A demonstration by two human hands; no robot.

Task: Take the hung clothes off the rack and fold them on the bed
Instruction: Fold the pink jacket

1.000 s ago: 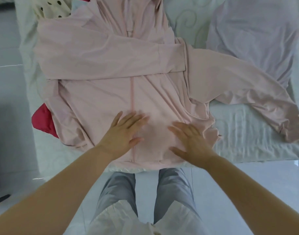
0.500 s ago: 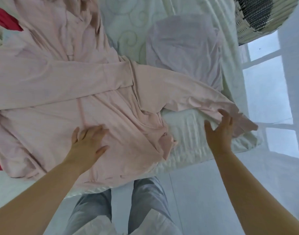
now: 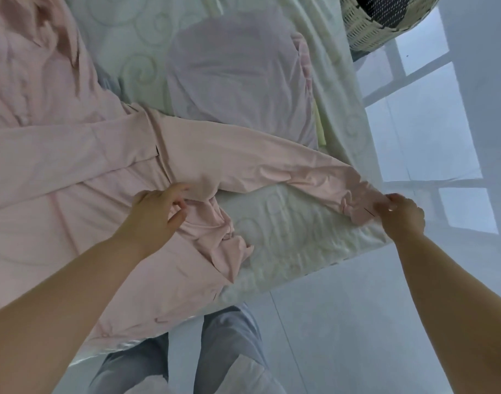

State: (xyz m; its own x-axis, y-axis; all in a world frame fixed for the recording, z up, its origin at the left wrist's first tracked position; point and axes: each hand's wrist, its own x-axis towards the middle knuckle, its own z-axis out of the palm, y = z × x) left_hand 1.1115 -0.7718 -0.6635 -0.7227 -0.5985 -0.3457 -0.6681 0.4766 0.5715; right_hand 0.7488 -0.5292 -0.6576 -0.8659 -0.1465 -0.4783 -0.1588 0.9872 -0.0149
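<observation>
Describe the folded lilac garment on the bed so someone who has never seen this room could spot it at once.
Start at the pale green bed covered with a swirl-quilted sheet. A big pink jacket sprawls over its left part; just beyond that jacket's outstretched sleeve, toward the wicker basket, lies the lilac garment. It is the only purple piece, folded into a compact bundle.

soft, bluish daylight is filling the scene; the pink jacket [image 3: 73, 194] is looking pale and washed. bright window patches are falling on the floor [image 3: 419, 137] at right, crossed by shadow bars. shadows on the bed [image 3: 286, 228] are showing faint. wide-angle lens is bending the bed edge. detail is looking soft; the right hand [image 3: 402, 214] is smearing slightly.
</observation>
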